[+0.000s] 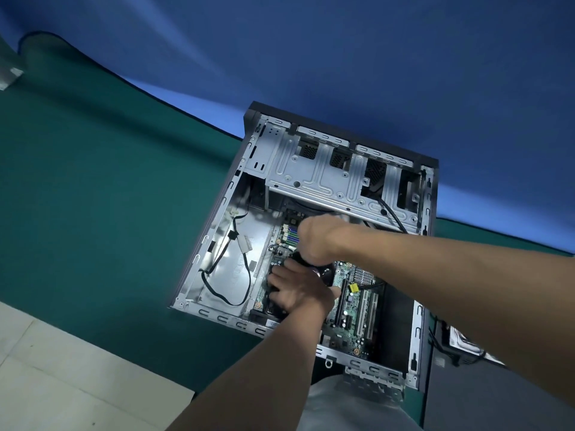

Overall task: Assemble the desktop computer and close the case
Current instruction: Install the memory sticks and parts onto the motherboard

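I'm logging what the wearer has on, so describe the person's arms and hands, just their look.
The left forearm and right forearm are bare, with no sleeves in view. The left hand and right hand wear no gloves, and no watch, ring or band shows on either. A pale grey garment shows at the bottom edge.

- Computer case [230, 253]: silver-grey metal inside, black outer shell.
- Drive cage [311, 175]: silver-grey, with black perforated mesh behind its openings.
- Motherboard [348, 309]: green, dotted with small silver parts.
- Expansion slots [362, 312]: white, beside black ones.
- Memory slots [292, 236]: blue and green stripes.
- Connector [353, 287]: yellow.
- Heatsink [364, 275]: silver, finned grid.
- Cable [245, 275]: black.
- Cooler [267, 309]: black.
- Tool handle [322, 270]: black.
- Table cover [93, 197]: dark green.
- Backdrop [342, 42]: blue.
- Floor tiles [62, 368]: cream.
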A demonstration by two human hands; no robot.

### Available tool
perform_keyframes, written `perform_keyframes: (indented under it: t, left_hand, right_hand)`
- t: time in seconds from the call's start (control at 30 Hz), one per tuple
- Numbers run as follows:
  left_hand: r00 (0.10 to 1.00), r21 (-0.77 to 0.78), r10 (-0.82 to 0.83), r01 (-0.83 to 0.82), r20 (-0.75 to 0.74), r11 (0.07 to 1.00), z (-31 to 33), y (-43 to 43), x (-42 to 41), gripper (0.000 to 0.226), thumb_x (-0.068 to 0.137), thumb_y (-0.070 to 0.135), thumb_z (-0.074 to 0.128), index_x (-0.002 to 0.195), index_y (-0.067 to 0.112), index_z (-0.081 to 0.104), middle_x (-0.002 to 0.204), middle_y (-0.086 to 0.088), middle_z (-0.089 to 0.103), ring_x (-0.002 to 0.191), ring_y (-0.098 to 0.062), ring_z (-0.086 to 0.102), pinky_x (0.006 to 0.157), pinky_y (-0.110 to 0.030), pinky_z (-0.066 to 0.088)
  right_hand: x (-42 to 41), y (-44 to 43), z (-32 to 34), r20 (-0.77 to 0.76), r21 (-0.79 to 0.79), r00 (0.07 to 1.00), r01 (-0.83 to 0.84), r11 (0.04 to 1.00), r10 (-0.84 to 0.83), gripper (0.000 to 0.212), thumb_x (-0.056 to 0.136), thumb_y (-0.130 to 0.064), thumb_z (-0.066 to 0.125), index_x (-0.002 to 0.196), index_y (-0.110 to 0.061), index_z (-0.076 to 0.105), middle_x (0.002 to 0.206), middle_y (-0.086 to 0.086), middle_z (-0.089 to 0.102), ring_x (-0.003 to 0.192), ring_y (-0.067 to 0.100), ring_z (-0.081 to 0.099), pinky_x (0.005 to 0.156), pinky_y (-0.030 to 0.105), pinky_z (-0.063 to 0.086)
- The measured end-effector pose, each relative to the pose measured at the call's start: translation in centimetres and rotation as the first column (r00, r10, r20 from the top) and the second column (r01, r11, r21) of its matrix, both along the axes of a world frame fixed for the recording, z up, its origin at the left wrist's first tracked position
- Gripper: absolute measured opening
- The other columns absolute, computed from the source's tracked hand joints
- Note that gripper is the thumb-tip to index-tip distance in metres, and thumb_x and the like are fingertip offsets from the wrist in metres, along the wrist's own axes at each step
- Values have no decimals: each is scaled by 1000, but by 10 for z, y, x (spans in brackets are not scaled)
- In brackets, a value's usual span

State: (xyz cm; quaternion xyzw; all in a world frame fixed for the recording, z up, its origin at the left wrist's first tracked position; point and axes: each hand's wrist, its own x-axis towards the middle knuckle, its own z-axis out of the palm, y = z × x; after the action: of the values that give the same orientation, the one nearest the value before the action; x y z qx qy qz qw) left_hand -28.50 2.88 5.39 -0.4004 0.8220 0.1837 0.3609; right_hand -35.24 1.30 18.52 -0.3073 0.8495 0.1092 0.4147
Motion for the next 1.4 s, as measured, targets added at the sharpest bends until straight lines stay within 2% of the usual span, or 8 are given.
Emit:
perform_keyframes:
  t: [0.23, 0.43, 0.6, 0.73, 0.97, 1.13, 1.27, 1.4]
  left_hand:
    - [1000, -5, -17, 17, -23, 1000, -3, 0, 6, 87, 87, 57, 57, 145, 6, 17, 141, -16, 26, 127, -31, 30, 95, -37, 36]
    - [1000, -15, 20, -20, -7, 1000, 4, 0, 1, 102, 74, 69, 67, 125, 3, 9, 133, -19, 21, 128, -32, 30, 97, -41, 40]
    - [1000, -21, 17, -17, -18, 1000, 5, 0, 2, 97, 83, 61, 62, 139, 1, 12, 134, -18, 22, 126, -33, 29, 98, -41, 38]
    - [999, 8, 7, -7, -41, 1000, 5, -1, 4, 97, 84, 57, 62, 146, 3, 10, 136, -17, 21, 126, -31, 29, 97, -38, 37]
    - [999, 4, 46, -46, -1, 999, 4, -1, 0, 106, 66, 73, 71, 126, 7, 13, 134, -15, 25, 126, -27, 30, 96, -39, 40]
    - [1000, -11, 29, -29, 5, 1000, 0, 0, -2, 103, 66, 75, 69, 127, 8, 19, 133, -15, 27, 124, -27, 32, 91, -38, 41]
    - [1000, -5, 6, -6, -3, 1000, -1, 0, 1, 112, 68, 76, 66, 137, 3, 18, 137, -19, 26, 128, -32, 31, 94, -40, 41]
    - [1000, 4, -1, 1, -22, 1000, -2, -1, 1, 110, 73, 74, 63, 144, 3, 19, 139, -19, 26, 129, -33, 30, 97, -41, 40]
  right_hand:
    - [15, -1, -3, -371, -85, 761, -598, 797, 531, 20, 101, -20, 32, 89, -17, 48, 62, 2, 37, 54, 19, 38, 44, 28, 23]
    - [0, -10, -19, -67, -187, 959, 258, 948, -275, 2, 89, -8, 50, 90, -8, 52, 96, 10, 58, 89, 30, 54, 70, 33, 44]
    - [9, -15, -8, -126, -57, 960, -260, 964, 251, 51, 94, -9, 50, 139, 5, 32, 114, 15, 52, 98, 28, 55, 73, 33, 46]
    - [9, -11, -3, -330, -142, 779, -599, 788, 533, 13, 97, -12, 39, 89, -10, 49, 61, 1, 33, 50, 18, 34, 42, 27, 24]
    - [-9, -13, -19, -35, -259, 928, 350, 900, -370, 26, 91, -12, 52, 70, -11, 38, 72, 2, 41, 72, 20, 49, 58, 29, 40]
    - [-11, -7, -4, -95, -111, 984, -161, 981, 150, 10, 99, -18, 43, 105, -10, 46, 80, 6, 46, 68, 21, 43, 57, 30, 36]
    - [-3, -5, -4, -375, -43, 641, -734, 678, 670, 17, 100, -24, 39, 90, -14, 48, 61, 2, 33, 47, 17, 28, 41, 28, 20]
    - [5, -6, -14, -356, -156, 824, -517, 842, 440, 36, 92, -16, 45, 62, -16, 25, 60, 1, 31, 49, 17, 31, 46, 29, 25]
